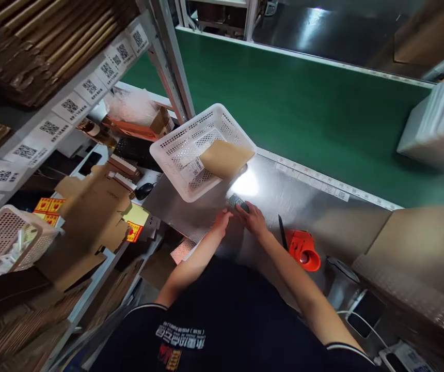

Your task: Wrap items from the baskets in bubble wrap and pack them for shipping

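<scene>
Closest to me is the worker's dark shirt (222,315), and past it both forearms reach over the metal table (276,188). Just above that surface, a single small dark packet (236,200) sits in the right hand (253,219), whose fingers close over its near right end. The left hand (222,223) is curled at the near edge; I can't tell whether it pinches the packet or only meets it. I'd guess the packet is light, fairly stiff and perhaps a little slick, so best held by opposite edges, leaving the patterned face free; whether it's fragile I can't judge. Just beyond stands one white basket (189,195), with one brown envelope (225,160) slanting over its rim. To the right are one orange tape dispenser (302,249) and one black strip (283,232). Farther out I count one green belt (303,113), one computer mouse (144,191) and a second, pale basket (42,243) at far left.
</scene>
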The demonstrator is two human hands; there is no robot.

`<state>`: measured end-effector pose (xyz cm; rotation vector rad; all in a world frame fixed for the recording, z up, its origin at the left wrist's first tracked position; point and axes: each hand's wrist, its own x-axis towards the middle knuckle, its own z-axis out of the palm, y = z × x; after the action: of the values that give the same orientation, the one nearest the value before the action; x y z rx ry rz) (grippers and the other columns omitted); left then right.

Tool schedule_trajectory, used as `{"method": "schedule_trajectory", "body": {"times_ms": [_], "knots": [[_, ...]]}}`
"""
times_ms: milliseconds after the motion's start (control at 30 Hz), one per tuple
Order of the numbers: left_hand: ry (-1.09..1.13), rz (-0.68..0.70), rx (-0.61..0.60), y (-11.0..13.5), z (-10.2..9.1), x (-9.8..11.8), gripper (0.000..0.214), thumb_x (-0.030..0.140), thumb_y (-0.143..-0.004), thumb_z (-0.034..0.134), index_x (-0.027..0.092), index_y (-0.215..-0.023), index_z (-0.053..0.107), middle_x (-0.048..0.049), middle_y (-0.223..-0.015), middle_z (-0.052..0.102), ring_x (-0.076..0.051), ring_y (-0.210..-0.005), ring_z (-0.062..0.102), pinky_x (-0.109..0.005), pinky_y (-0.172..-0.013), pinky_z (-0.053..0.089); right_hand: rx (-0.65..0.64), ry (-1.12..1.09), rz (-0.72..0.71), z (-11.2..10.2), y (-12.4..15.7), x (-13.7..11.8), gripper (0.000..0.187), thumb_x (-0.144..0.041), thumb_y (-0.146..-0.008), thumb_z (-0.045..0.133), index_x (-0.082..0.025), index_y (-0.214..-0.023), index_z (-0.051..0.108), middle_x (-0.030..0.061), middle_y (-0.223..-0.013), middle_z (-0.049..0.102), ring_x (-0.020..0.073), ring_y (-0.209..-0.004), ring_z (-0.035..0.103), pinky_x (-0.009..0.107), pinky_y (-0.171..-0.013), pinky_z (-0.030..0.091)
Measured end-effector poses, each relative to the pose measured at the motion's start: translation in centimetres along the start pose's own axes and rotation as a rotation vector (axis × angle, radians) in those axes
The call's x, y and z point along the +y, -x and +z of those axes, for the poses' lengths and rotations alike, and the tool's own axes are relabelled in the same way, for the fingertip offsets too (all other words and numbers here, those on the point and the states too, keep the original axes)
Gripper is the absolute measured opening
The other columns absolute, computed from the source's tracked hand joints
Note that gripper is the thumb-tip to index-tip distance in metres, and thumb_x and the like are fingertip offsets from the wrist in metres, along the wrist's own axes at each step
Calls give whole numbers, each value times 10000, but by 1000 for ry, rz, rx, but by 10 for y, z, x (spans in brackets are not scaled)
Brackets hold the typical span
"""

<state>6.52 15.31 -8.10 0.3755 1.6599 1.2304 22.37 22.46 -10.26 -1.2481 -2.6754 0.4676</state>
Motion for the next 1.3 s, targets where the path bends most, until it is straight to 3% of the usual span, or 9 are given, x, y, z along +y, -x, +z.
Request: {"method": "schedule_trajectory", "body": {"times_ms": [133, 267, 367, 567, 767, 967, 1133, 1200, 1300], "knots": [[-339, 109, -82, 21, -49, -2, 279, 89, -835, 691, 189, -1087, 757, -124, -1246, 746, -293, -1293, 627, -507, -1227, 387, 16, 35, 105, -23, -16, 46, 421, -315, -1030, 536, -269, -1429, 663, 157, -1520, 570, 334, -1309, 568, 438, -1065, 490], [-1144, 555, -365, 42, -91, -21, 469, 120, -904, 611, 233, -1354, 681, -94, -1559, 585, -303, -1502, 470, -515, -1258, 384, 31, 80, 195, -48, -32, 84, 447, -252, -1010, 529, -244, -1444, 637, 174, -1518, 559, 339, -1299, 564, 429, -1042, 491], [-1466, 767, -387, 47, -109, -44, 531, 156, -944, 574, 207, -1472, 598, -121, -1620, 514, -303, -1532, 443, -514, -1242, 416, 67, 100, 251, -49, -30, 76, 441, -231, -1019, 487, -242, -1437, 629, 175, -1536, 545, 337, -1325, 543, 441, -1050, 479], [-1482, 870, -322, 43, -120, -71, 535, 195, -980, 521, 180, -1513, 559, -136, -1608, 526, -321, -1525, 454, -560, -1235, 417, 119, 91, 142, 1, 17, -1, 528, -293, -1010, 529, -214, -1532, 556, 186, -1661, 422, 387, -1528, 372, 582, -1211, 329], [-1447, 919, -332, 38, -122, -72, 512, 224, -984, 536, 157, -1491, 576, -153, -1599, 533, -333, -1513, 467, -562, -1234, 419, 41, 47, 65, 28, 50, -46, 558, -263, -1006, 499, -117, -1544, 530, 190, -1665, 411, 335, -1562, 357, 539, -1242, 323], [-1413, 906, -330, 40, -120, -71, 431, 167, -947, 540, 176, -1358, 668, -149, -1598, 532, -329, -1524, 453, -581, -1228, 425, -149, -97, 145, -3, 50, -48, 357, -292, -1010, 510, -257, -1278, 742, 119, -1402, 698, 308, -1278, 652, 466, -1079, 502], [-1394, 849, -347, 43, -118, -66, 430, 160, -917, 568, 154, -1333, 673, -173, -1587, 538, -343, -1539, 430, -599, -1240, 406, 17, -40, 333, -43, 8, -15, 625, -373, -944, 651, -158, -1517, 522, 205, -1477, 612, 360, -1350, 573, 475, -1093, 474], [-1395, 824, -357, 44, -118, -63, 449, 161, -915, 573, 152, -1357, 654, -172, -1619, 500, -340, -1552, 408, -592, -1243, 401, -108, -60, 348, -53, -11, -1, 793, -397, -868, 751, -137, -1555, 451, 217, -1463, 619, 364, -1316, 597, 430, -1033, 504], [-1410, 783, -390, 45, -116, -57, 419, 166, -931, 573, 149, -1343, 652, -168, -1637, 477, -324, -1566, 387, -562, -1259, 387, -319, -79, 344, -62, -31, 15, 656, -431, -869, 750, -193, -1447, 552, 150, -1286, 731, 322, -1138, 696, 348, -870, 527]]}}
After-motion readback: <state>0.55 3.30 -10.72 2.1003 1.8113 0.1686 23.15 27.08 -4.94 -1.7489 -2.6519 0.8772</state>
